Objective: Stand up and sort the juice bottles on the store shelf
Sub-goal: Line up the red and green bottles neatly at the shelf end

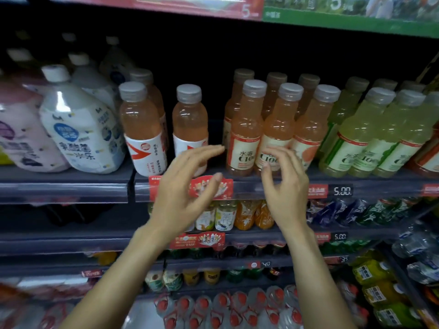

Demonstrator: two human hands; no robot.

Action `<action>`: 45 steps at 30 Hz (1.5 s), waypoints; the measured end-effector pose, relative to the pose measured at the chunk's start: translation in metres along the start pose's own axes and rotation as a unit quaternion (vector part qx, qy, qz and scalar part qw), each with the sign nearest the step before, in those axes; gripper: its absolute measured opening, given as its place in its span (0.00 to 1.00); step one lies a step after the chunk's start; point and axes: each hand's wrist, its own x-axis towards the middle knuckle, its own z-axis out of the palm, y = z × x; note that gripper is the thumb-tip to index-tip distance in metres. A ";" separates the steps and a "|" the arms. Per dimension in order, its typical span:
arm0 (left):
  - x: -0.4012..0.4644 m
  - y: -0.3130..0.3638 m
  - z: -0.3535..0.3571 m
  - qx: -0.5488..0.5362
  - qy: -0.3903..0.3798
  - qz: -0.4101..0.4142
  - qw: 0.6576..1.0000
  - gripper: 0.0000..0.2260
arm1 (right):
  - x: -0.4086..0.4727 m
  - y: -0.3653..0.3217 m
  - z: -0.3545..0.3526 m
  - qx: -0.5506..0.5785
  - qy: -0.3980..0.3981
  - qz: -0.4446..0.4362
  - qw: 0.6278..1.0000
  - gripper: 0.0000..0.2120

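Pink-orange juice bottle (190, 129) upright on shelf (237, 186), directly behind left hand (183, 188), just beyond fingertips. Left hand spread, loosely curved, holding nothing. Right hand (282, 186) likewise empty, fingers relaxed before C100 bottle (275, 129). Left nearer lone bottle.

Lower shelf bottles (213, 307) blurred

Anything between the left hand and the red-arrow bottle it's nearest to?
Nothing visible. The left hand, fingers spread and empty, sits directly in front of the red-arrow bottle, partly covering its label. No other bottle stands between them. The right hand, also empty, is in front of the C100 bottles.
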 end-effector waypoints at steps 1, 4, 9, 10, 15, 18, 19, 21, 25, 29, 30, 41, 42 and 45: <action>-0.003 -0.006 -0.015 0.016 0.034 0.011 0.999 0.13 | 0.000 -0.010 0.007 0.012 -0.019 -0.002 1.000 0.11; -0.008 -0.030 -0.048 0.058 0.135 0.006 0.989 0.08 | 0.005 -0.029 0.024 0.010 -0.029 -0.015 0.999 0.13; -0.007 -0.091 -0.086 0.025 0.206 -0.092 0.974 0.18 | 0.020 -0.058 0.061 0.063 -0.020 0.000 0.998 0.18; -0.004 -0.096 -0.081 -0.003 0.208 -0.119 0.971 0.22 | 0.021 -0.059 0.064 0.080 -0.030 -0.001 0.996 0.20; 0.020 -0.101 -0.074 -0.109 0.148 -0.145 0.972 0.30 | 0.023 -0.081 0.101 0.123 -0.025 0.032 0.992 0.32; 0.031 -0.100 -0.059 -0.149 0.137 -0.158 0.966 0.35 | 0.025 -0.081 0.109 0.161 -0.044 0.068 0.984 0.36; 0.032 -0.102 -0.056 -0.163 0.139 -0.167 0.962 0.40 | 0.026 -0.081 0.110 0.170 -0.049 0.073 0.982 0.38; 0.034 -0.111 -0.052 -0.192 0.152 -0.180 0.953 0.47 | 0.026 -0.080 0.114 0.183 -0.061 0.078 0.978 0.39; 0.043 -0.127 -0.052 -0.252 0.188 -0.209 0.926 0.40 | 0.027 -0.076 0.117 0.193 -0.082 0.083 0.974 0.40; 0.049 -0.132 -0.051 -0.276 0.169 -0.242 0.915 0.42 | 0.027 -0.074 0.118 0.197 -0.083 0.081 0.973 0.40; 0.049 -0.134 -0.050 -0.266 0.162 -0.236 0.920 0.42 | 0.027 -0.073 0.118 0.196 -0.081 0.081 0.974 0.40; 0.047 -0.139 -0.032 -0.223 0.161 -0.216 0.937 0.36 | 0.026 -0.075 0.116 0.175 -0.070 0.084 0.979 0.39; 0.046 -0.138 -0.031 -0.224 0.160 -0.216 0.937 0.36 | 0.026 -0.074 0.116 0.173 -0.068 0.086 0.979 0.39; 0.047 -0.135 -0.028 -0.233 0.152 -0.216 0.936 0.36 | 0.026 -0.073 0.114 0.169 -0.061 0.088 0.980 0.39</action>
